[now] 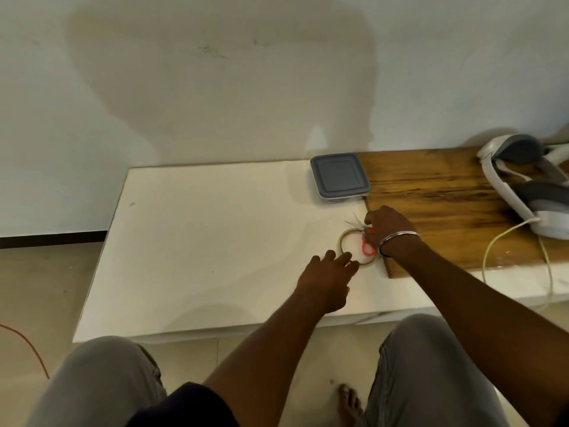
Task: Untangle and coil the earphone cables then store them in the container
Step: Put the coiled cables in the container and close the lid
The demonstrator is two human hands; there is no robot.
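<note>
I see no earphone cables, only the lidded container (340, 178) at 11 o'clock from my nearer right hand (388, 229), which grips red-handled scissors (363, 243), while my straight-fingered left hand (327, 282) touches a tape roll (341, 240) on the worktop (200, 241).

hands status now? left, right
left hand: open, fingertips touching the tape roll.
right hand: closed, gripping the scissors by the red handles.
</note>
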